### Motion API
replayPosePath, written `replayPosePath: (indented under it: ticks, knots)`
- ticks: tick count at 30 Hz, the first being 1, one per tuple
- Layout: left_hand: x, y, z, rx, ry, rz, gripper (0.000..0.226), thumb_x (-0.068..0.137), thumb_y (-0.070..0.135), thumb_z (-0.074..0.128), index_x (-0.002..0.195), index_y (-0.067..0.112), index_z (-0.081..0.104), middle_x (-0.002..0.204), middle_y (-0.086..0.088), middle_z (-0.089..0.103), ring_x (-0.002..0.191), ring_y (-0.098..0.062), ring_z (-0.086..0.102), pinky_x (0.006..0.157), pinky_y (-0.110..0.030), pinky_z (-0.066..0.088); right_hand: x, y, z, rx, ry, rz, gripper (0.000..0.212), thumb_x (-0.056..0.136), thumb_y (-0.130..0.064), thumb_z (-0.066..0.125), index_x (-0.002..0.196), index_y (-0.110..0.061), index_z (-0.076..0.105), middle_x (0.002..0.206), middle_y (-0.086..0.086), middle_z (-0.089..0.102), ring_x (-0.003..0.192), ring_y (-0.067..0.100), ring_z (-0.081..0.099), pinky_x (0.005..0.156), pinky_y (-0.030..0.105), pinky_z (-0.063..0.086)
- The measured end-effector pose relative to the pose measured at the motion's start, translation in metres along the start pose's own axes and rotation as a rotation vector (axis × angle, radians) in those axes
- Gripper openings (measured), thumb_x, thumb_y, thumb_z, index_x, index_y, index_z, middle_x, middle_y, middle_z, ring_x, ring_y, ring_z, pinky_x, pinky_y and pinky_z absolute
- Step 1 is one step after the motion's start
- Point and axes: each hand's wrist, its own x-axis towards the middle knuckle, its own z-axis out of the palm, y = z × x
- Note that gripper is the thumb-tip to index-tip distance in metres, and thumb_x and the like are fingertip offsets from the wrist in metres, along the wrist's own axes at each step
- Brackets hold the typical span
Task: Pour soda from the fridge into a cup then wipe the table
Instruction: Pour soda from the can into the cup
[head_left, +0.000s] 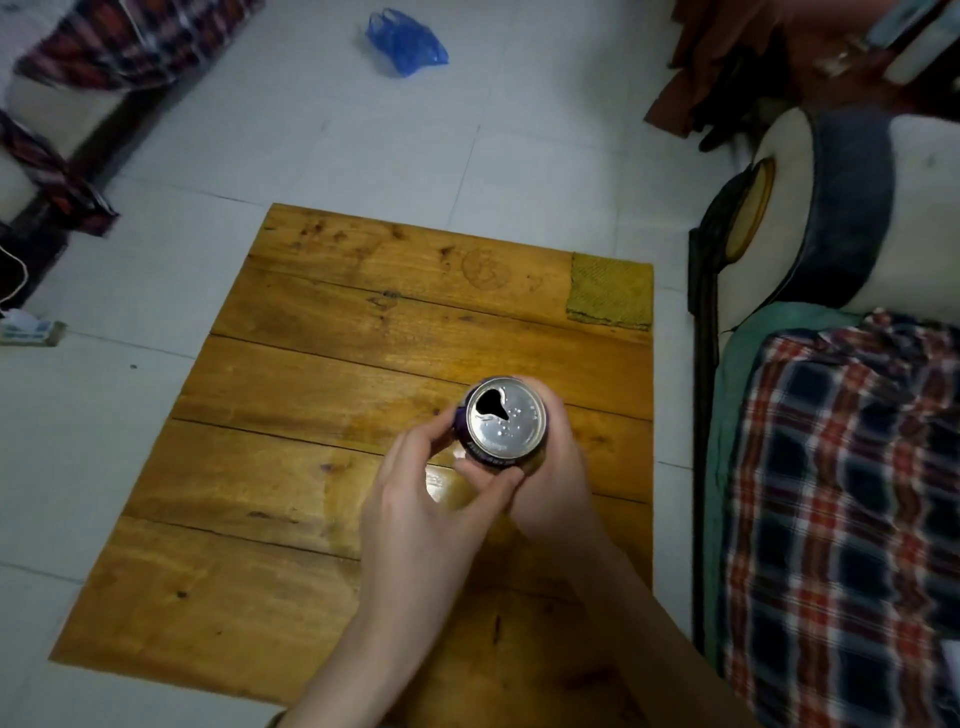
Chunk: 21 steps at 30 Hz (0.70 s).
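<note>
A blue plastic bag (405, 41) lies on the tiled floor (363, 156), a plaid blanket (841, 493) at right.

Can (506, 423) at table (311, 389) middle, cloth (610, 291) on far right corner, sofa (924, 208) right of table

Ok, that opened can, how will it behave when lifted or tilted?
The can is open on top, so even a modest tilt probably spills. Droplets on its top suggest a wet, perhaps slippery skin. It's a thin drinks can, so it likely dents if the right hand and left hand squeeze hard.
</note>
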Motion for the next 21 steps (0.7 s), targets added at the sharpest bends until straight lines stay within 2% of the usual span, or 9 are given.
replayPosePath:
  ticks: [2,5,8,11,13,15,17,19,21]
  knots:
    - [-0.006,0.005,0.012,-0.044,-0.011,0.017,0.056,0.065,0.037,0.082,0.115,0.022,0.061,0.109,0.015,0.063,0.105,0.001,0.057,0.086,-0.017,0.046,-0.002,0.001,-0.019,-0.016,-0.013,0.002,0.076,0.061,-0.017,0.086,0.119,-0.040,0.042,0.112,-0.026,0.058,0.110,0.002,0.056,0.092,0.022,0.046]
    - [-0.013,0.002,0.033,-0.154,-0.071,-0.007,0.052,0.071,0.047,0.067,0.118,0.029,0.059,0.112,0.018,0.061,0.108,0.004,0.055,0.087,-0.011,0.043,-0.003,0.012,-0.042,-0.077,-0.002,0.016,0.074,0.060,-0.011,0.086,0.115,-0.037,0.045,0.108,-0.026,0.059,0.106,-0.001,0.056,0.088,0.014,0.044]
    - [-0.021,-0.015,0.057,-0.301,-0.128,-0.113,0.047,0.075,0.044,0.063,0.120,0.030,0.059,0.119,0.016,0.062,0.114,0.000,0.055,0.096,-0.025,0.046,-0.006,0.027,-0.056,-0.085,-0.023,0.038,0.060,0.062,-0.009,0.083,0.110,-0.029,0.053,0.103,-0.019,0.062,0.100,0.003,0.060,0.083,0.017,0.046]
    - [-0.030,-0.030,0.079,-0.357,-0.184,-0.198,0.050,0.077,0.044,0.064,0.125,0.030,0.057,0.124,0.015,0.061,0.119,-0.003,0.053,0.101,-0.033,0.044,-0.011,0.046,-0.066,-0.106,-0.030,0.059,0.057,0.064,-0.011,0.085,0.105,-0.034,0.053,0.102,-0.021,0.063,0.098,0.001,0.061,0.081,0.014,0.046]
    - [-0.034,-0.043,0.092,-0.389,-0.215,-0.245,0.051,0.077,0.033,0.069,0.126,0.029,0.056,0.123,0.015,0.062,0.118,-0.002,0.054,0.100,-0.031,0.045,-0.011,0.061,-0.069,-0.169,-0.042,0.068,0.059,0.063,-0.010,0.085,0.102,-0.039,0.051,0.099,-0.025,0.062,0.098,-0.005,0.058,0.080,0.009,0.044]
    - [-0.037,-0.055,0.103,-0.418,-0.247,-0.279,0.054,0.079,0.011,0.073,0.128,0.019,0.055,0.122,0.012,0.063,0.116,-0.003,0.057,0.098,-0.029,0.047,-0.010,0.077,-0.071,-0.228,-0.070,0.074,0.063,0.063,-0.007,0.085,0.101,-0.043,0.050,0.101,-0.024,0.060,0.098,-0.008,0.057,0.081,0.007,0.043]
    - [-0.037,-0.064,0.112,-0.448,-0.267,-0.299,0.055,0.078,-0.003,0.071,0.129,0.011,0.054,0.122,0.008,0.063,0.114,-0.001,0.057,0.095,-0.020,0.047,-0.008,0.091,-0.073,-0.271,-0.096,0.078,0.063,0.065,-0.007,0.083,0.102,-0.044,0.048,0.102,-0.024,0.058,0.098,-0.010,0.056,0.082,0.006,0.042]
    - [-0.037,-0.070,0.120,-0.463,-0.259,-0.321,0.051,0.079,-0.007,0.067,0.126,0.008,0.056,0.117,0.007,0.064,0.107,0.005,0.059,0.086,-0.010,0.045,-0.006,0.101,-0.074,-0.301,-0.124,0.089,0.059,0.067,-0.011,0.082,0.105,-0.041,0.048,0.103,-0.023,0.056,0.098,-0.011,0.055,0.082,0.006,0.043]
    - [-0.037,-0.078,0.127,-0.510,-0.243,-0.376,0.045,0.082,-0.007,0.063,0.123,0.009,0.058,0.112,0.008,0.066,0.105,0.001,0.061,0.083,-0.011,0.045,-0.005,0.113,-0.073,-0.312,-0.140,0.108,0.056,0.067,-0.015,0.083,0.110,-0.034,0.051,0.105,-0.020,0.058,0.099,-0.007,0.056,0.083,0.009,0.045]
